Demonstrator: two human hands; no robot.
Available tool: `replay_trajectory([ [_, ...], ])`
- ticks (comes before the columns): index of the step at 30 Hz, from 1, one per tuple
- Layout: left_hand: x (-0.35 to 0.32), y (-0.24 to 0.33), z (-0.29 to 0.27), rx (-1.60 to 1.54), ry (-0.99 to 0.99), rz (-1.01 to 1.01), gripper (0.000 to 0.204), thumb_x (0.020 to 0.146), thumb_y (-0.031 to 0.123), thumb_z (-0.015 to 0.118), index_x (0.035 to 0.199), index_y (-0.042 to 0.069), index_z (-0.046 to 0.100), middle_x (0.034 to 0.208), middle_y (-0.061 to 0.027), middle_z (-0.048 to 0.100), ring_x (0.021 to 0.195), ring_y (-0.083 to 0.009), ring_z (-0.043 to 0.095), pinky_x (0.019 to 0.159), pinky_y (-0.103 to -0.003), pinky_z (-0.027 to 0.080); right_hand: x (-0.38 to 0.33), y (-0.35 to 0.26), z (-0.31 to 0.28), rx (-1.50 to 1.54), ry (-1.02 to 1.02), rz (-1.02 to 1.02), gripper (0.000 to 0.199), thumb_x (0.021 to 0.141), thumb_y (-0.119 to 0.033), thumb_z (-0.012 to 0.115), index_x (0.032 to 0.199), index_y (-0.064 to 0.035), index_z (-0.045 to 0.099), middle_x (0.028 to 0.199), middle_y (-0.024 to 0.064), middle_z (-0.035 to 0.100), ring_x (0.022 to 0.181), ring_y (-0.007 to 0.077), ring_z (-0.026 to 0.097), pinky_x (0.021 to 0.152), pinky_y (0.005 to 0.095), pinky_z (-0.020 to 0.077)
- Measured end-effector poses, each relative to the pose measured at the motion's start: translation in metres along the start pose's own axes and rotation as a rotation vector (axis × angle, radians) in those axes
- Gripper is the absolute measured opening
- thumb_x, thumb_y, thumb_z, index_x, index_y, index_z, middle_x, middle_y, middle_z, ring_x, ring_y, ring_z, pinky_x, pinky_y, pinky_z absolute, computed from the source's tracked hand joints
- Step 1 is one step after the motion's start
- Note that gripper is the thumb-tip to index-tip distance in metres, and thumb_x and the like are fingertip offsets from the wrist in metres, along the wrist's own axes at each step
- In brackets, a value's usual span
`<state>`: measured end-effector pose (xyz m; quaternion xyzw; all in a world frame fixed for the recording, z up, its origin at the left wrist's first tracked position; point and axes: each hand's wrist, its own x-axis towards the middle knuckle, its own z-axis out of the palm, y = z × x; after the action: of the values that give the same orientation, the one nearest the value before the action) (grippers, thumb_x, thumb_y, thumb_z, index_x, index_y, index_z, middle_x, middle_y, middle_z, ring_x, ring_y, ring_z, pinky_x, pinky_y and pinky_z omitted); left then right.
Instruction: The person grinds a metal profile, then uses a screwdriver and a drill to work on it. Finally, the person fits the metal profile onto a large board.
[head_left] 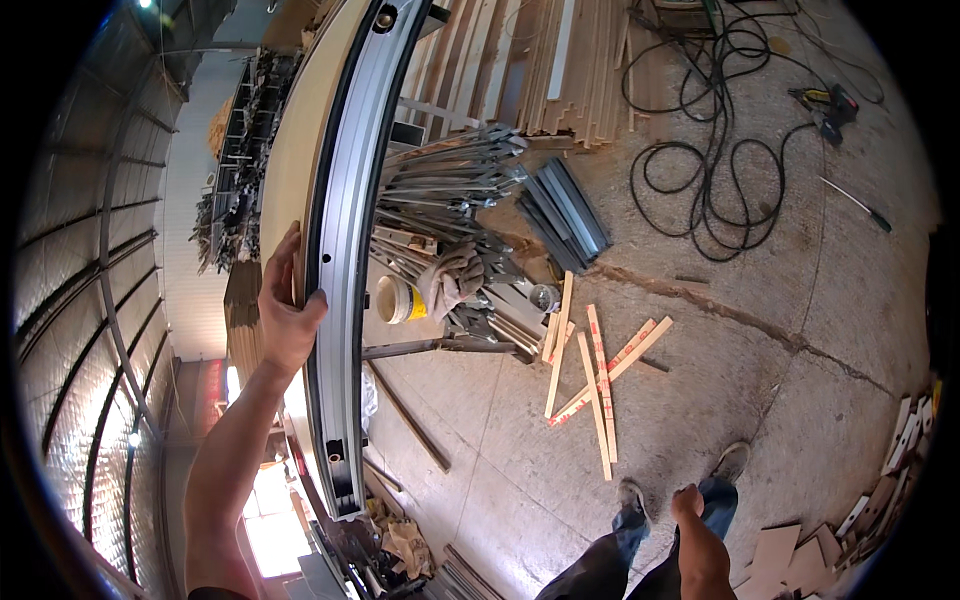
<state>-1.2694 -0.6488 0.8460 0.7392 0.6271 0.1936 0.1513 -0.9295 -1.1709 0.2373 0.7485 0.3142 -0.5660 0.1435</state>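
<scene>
A long door or panel stands on edge, tilted, at my left, with a pale yellow face (290, 160) and a silver metal edge profile (345, 220) lined with black seals. Several holes and fittings show along the profile. My left hand (290, 315) grips this panel's edge, thumb on the metal side and fingers lying along the pale face. Low by my leg hangs my right hand (688, 503), its fingers curled in and nothing showing out of it. The underside of that hand is hidden.
Pale wooden strips (600, 385) lie crossed on the concrete floor before my feet. Beyond are a white bucket (398, 300), grey metal profiles (565, 215), stacked boards (570, 80), a looped black cable (710, 150), a power tool (830, 110) and a screwdriver (860, 206). Offcuts (785, 560) lie at right.
</scene>
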Motion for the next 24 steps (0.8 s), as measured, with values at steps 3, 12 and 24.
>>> replay_trajectory([
  [3, 0.005, 0.011, 0.004, 0.043, 0.001, 0.011, 0.078, 0.080, 0.000, 0.061, 0.156, -0.004, 0.044, 0.169, -0.0218, 0.039, 0.156, -0.0321, 0.042, 0.131, -0.045, 0.031, 0.012, -0.032, -0.004, 0.011, -0.033, -0.086, 0.030, 0.097, -0.028, 0.066, 0.114, -0.0038, 0.070, 0.113, 0.0259, 0.077, 0.109, 0.0444, 0.073, 0.094, 0.0536, 0.0584],
  [12, 0.003, 0.009, 0.010, 0.111, 0.028, -0.014, 0.078, 0.080, -0.002, 0.061, 0.156, -0.003, 0.043, 0.169, -0.0221, 0.038, 0.158, -0.0334, 0.037, 0.131, -0.047, 0.030, 0.005, -0.081, -0.001, 0.126, -0.094, -0.165, 0.030, 0.094, -0.032, 0.070, 0.108, -0.0058, 0.073, 0.107, 0.0244, 0.077, 0.104, 0.0453, 0.074, 0.090, 0.0553, 0.0589],
  [24, -0.001, 0.000, 0.007, 0.133, 0.020, 0.009, 0.077, 0.079, -0.001, 0.062, 0.154, -0.003, 0.046, 0.168, -0.0239, 0.040, 0.157, -0.0341, 0.040, 0.130, -0.044, 0.028, 0.014, -0.011, -0.025, -0.045, -0.099, -0.012, 0.034, 0.097, -0.028, 0.063, 0.113, -0.0002, 0.073, 0.117, 0.0266, 0.076, 0.111, 0.0441, 0.073, 0.094, 0.0509, 0.0603],
])
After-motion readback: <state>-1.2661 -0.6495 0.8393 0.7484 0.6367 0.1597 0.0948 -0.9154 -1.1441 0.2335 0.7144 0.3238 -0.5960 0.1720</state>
